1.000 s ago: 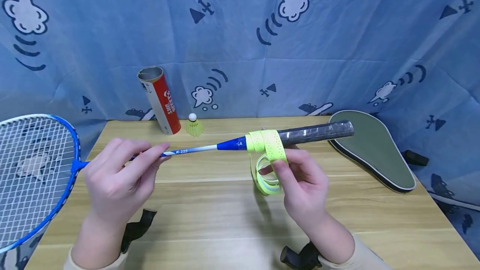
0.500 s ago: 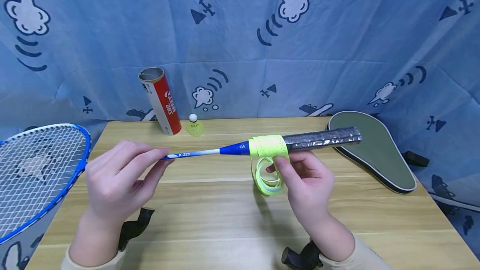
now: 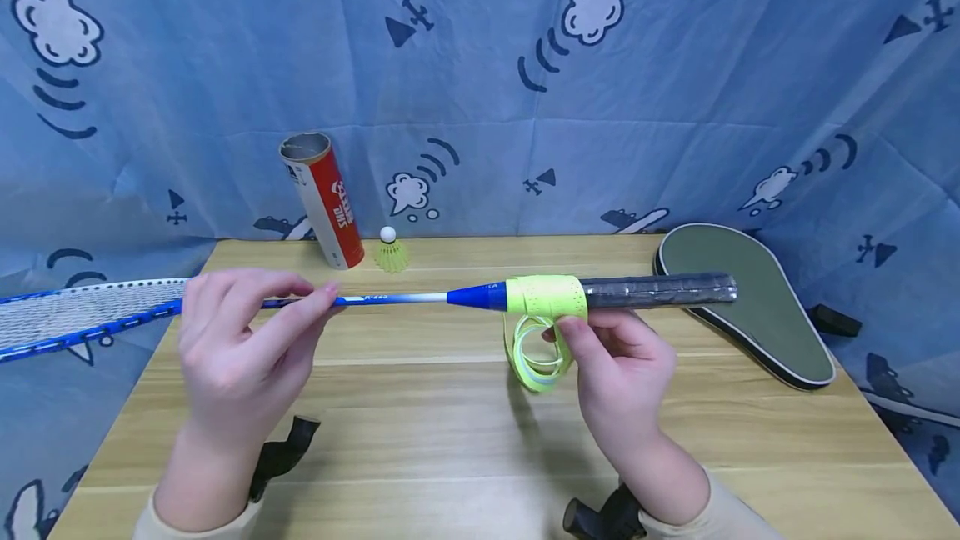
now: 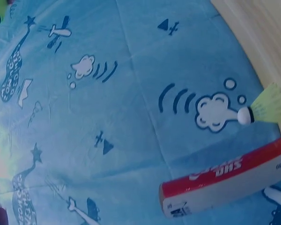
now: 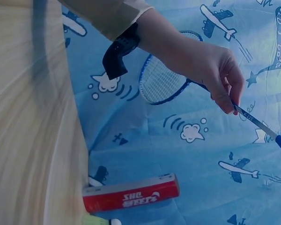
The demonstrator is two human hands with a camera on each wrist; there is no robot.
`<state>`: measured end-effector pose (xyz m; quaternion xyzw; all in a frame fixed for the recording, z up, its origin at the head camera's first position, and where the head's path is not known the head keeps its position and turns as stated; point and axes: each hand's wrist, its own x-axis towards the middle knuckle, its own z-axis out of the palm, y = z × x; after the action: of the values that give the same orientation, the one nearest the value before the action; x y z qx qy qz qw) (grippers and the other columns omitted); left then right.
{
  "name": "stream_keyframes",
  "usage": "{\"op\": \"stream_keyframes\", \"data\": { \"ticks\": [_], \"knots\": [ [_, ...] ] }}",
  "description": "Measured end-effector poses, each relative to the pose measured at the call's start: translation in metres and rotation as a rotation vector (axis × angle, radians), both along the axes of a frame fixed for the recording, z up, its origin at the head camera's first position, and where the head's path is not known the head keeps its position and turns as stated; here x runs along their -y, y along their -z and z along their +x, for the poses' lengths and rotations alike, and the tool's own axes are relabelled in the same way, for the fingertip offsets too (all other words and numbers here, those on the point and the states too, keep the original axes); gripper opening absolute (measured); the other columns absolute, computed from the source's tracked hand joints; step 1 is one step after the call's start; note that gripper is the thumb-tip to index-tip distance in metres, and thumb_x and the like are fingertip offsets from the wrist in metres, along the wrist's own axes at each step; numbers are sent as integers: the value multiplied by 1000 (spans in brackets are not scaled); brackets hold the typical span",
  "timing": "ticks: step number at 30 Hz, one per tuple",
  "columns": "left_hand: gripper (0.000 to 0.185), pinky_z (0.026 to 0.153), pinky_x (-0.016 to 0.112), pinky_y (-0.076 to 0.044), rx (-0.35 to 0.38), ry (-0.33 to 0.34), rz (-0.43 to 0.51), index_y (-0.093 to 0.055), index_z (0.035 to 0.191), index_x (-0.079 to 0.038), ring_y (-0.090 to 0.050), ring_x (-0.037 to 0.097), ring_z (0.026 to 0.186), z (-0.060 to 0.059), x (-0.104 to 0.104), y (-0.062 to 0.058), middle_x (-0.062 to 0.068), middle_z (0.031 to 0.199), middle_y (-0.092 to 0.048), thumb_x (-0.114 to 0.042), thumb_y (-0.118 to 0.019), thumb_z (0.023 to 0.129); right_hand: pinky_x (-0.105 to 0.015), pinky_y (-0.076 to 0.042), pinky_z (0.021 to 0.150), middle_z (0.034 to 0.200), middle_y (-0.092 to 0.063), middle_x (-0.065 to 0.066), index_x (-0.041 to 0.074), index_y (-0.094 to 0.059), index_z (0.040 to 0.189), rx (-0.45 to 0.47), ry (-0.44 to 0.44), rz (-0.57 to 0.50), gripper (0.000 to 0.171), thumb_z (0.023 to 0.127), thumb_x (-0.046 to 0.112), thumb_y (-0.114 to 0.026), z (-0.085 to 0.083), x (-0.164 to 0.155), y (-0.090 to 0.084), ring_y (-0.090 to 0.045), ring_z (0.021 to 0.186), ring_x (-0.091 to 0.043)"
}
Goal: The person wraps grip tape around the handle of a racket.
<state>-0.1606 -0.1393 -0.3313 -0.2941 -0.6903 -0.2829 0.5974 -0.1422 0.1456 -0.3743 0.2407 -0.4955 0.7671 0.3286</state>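
Note:
A blue-and-white badminton racket point(image 3: 480, 297) is held level above the table, its strung head at the far left. My left hand point(image 3: 243, 348) pinches the thin shaft between thumb and fingers; the right wrist view also shows this left hand point(image 5: 220, 79) on the shaft. Yellow-green grip tape point(image 3: 547, 297) is wound round the handle beside the blue cone. Its loose coil point(image 3: 538, 365) hangs below. My right hand point(image 3: 626, 373) pinches the tape at the handle's underside, thumb in front and some fingers hidden behind. The black part of the handle point(image 3: 660, 290) is uncovered to the right.
A red-and-white shuttlecock tube point(image 3: 330, 202) stands at the table's back left, with a yellow shuttlecock point(image 3: 391, 252) beside it. A green paddle-shaped case point(image 3: 738, 298) lies at the right. Behind the wooden table point(image 3: 420, 448) hangs a blue patterned curtain point(image 3: 465, 65).
The racket has rolled about its shaft, so its head now appears nearly edge-on. The handle has shifted right and levelled out, and the tape covers slightly more of it. My right hand moved slightly right.

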Motion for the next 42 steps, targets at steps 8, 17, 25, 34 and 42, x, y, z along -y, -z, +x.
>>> {"op": "stream_keyframes", "data": {
  "ticks": [8, 17, 25, 34, 42],
  "knots": [
    [26, 75, 44, -34, 56, -8, 36, -83, 81, -5, -52, 38, 68, 1, 0, 2, 17, 75, -67, -26, -77, 94, -27, -61, 66, 89, -76, -13, -19, -68, 93, -17, -14, -12, 6, 87, -19, -67, -4, 3, -2, -72, 67, -18],
    [29, 67, 42, -35, 95, 31, -58, -82, 87, -3, -55, 32, 66, 1, 4, 2, 15, 77, -67, -27, -72, 99, -31, -62, 66, 94, -75, -15, -22, -64, 94, -42, -33, -34, 6, 87, -22, -65, -6, -1, -4, -72, 73, -20],
    [32, 67, 41, -38, 81, 21, -91, -80, 86, -1, -58, 31, 66, -1, 7, 1, 14, 78, -69, -29, -71, 99, -30, -62, 64, 89, -75, -17, -26, -61, 87, -57, -53, -91, 13, 87, -17, -70, -5, 1, -1, -72, 67, -21],
    [35, 66, 39, -37, 47, 18, -40, -81, 81, 0, -59, 30, 62, 1, 8, 3, 14, 73, -69, -31, -73, 98, -31, -62, 66, 93, -76, -19, -23, -65, 91, -91, -63, -92, 6, 85, -25, -64, 2, 5, 5, -73, 69, -22],
    [34, 72, 41, -36, 25, 0, 13, -80, 80, 0, -57, 35, 65, -3, 4, 2, 16, 75, -68, -29, -73, 98, -30, -62, 68, 99, -75, -18, -23, -63, 97, -120, -60, -39, 9, 88, -23, -61, 1, 2, 2, -74, 74, -22]
  ]
}}
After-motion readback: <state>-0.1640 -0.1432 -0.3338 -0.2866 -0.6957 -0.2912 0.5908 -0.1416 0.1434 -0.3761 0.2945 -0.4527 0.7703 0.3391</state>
